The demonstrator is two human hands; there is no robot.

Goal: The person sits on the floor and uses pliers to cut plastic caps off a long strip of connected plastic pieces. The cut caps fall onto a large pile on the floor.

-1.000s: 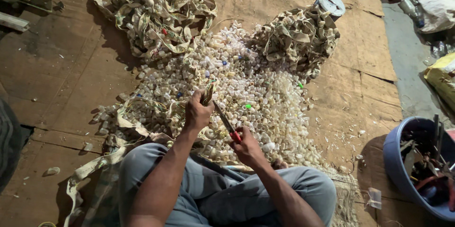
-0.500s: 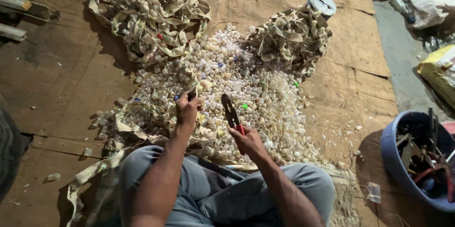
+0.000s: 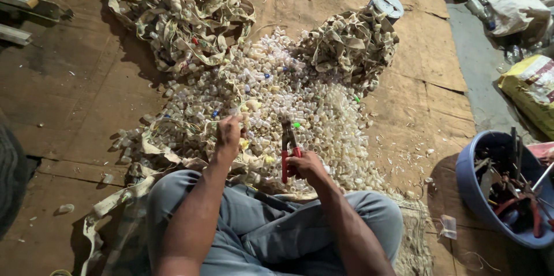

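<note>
1. Two tangled strip heaps (image 3: 184, 19), (image 3: 355, 42) left uncut at the far side
2. Large spread of cut pieces (image 3: 277, 97) already heaped between
3. Left hand (image 3: 229, 136) pinching strip (image 3: 167, 152)
4. Right hand (image 3: 306, 166) clenched on red-handled pliers (image 3: 288, 149), upright over the pile

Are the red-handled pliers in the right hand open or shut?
Open: the pliers point upward in the right hand, with a gap visible between the two blades.
</note>
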